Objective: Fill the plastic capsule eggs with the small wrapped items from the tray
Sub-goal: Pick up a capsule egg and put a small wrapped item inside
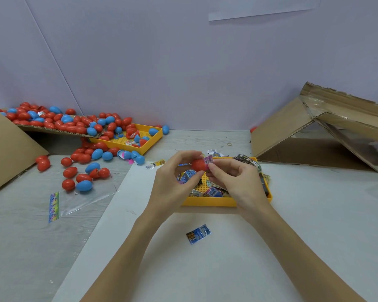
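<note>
No text, brand or number can be read with certainty. A barcode is seen on the small pink wrapped item [208,159] held at the red capsule egg [198,165], its digits too small to be made out. Print and a barcode are seen on the blue wrapped item [198,233] lying toward the near edge of the white sheet [314,214]; the lettering is blurred. Coloured print on the strip [53,206] toward the table's left edge is illegible.
</note>
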The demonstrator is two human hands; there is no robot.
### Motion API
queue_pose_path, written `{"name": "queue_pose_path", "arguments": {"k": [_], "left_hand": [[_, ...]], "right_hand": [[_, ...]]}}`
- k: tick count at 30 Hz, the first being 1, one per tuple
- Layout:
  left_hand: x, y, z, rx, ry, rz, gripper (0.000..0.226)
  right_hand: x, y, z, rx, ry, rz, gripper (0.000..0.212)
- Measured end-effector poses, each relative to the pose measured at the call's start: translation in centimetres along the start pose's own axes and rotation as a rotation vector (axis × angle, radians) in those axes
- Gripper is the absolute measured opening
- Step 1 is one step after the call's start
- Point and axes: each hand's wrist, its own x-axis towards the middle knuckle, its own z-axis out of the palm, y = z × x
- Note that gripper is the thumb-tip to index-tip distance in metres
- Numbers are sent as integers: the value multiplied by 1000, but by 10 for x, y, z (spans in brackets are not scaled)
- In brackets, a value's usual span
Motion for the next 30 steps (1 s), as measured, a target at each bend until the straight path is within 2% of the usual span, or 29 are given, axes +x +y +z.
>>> {"name": "queue_pose_path", "arguments": {"k": [5, 13, 24, 30], "left_hand": [[0, 3, -1, -130, 24, -42, 37], [0, 4, -2, -153, -15, -9, 39], [1, 0, -1, -129, -42, 7, 41], [1, -1, -1, -170, -20, 30, 47]], "right_hand": [[-1, -3, 2, 84, -9, 32, 17], [-3, -5, 4, 184, -14, 90, 16], [-5, -9, 5, 185, -37, 118, 16], [-6, -10, 6, 148, -81, 130, 26]]}}
